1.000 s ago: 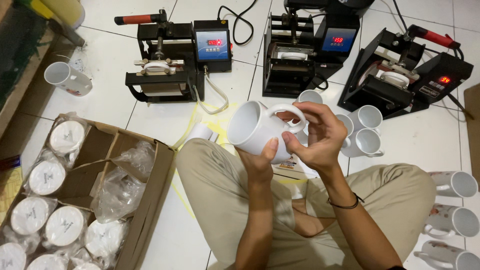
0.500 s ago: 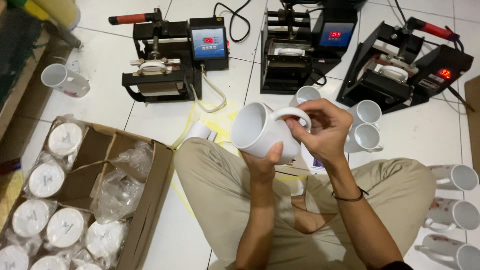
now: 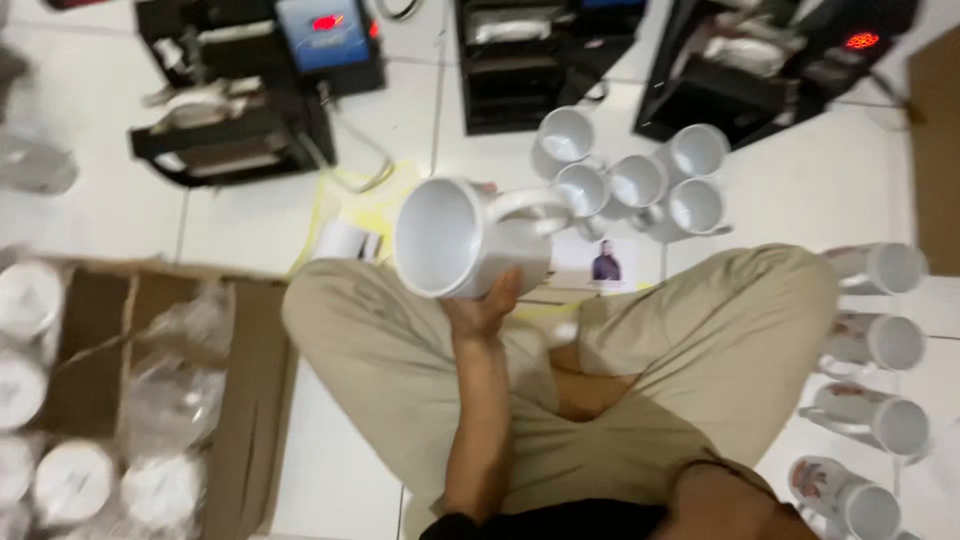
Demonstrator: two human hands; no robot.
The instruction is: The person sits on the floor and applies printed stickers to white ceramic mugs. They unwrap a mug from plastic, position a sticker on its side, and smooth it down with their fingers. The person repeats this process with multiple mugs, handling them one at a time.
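Note:
My left hand (image 3: 485, 305) grips a plain white mug (image 3: 465, 240) from below and holds it above my crossed legs. The mug lies on its side, with its mouth turned to the left and its handle up and to the right. My right hand is out of view; only part of that arm (image 3: 720, 495) shows at the bottom edge. A small printed sheet (image 3: 605, 262) lies on the floor just behind the mug.
Several empty white mugs (image 3: 625, 180) stand on the tiled floor ahead. Printed mugs (image 3: 880, 340) lie in a row at the right. A cardboard box (image 3: 250, 400) of wrapped mugs is at the left. Black mug press machines (image 3: 260, 90) line the top, and a white roll (image 3: 345, 240) sits nearby.
My right hand has let go of the mug's handle and left the view. My left hand still holds the mug. The view has shifted closer and lower.

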